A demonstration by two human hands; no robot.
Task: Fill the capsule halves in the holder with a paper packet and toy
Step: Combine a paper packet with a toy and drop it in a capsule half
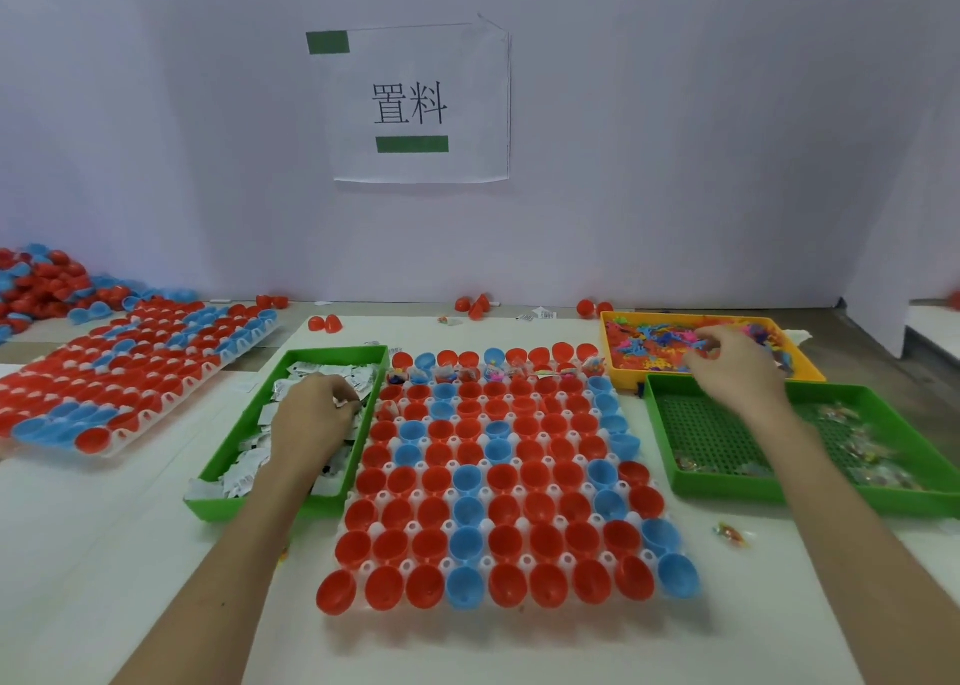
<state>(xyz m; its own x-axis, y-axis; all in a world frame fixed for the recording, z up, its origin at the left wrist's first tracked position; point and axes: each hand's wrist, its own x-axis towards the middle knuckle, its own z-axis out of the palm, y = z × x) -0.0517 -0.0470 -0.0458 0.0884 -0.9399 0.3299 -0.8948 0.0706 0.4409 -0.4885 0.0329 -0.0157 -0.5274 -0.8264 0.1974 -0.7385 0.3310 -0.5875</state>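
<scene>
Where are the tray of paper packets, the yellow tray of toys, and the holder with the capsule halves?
tray of paper packets [227, 460]: head view, on its green left wall.
yellow tray of toys [811, 365]: head view, on its right rim.
holder [525, 561]: head view, on a white post between the near cups.

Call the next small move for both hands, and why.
Probably pinch and lift: the left hand is down in the paper packets, the right hand is over the yellow tray of toys. Only the holder's far rows look filled, so carry both to the next empty capsule half.
</scene>
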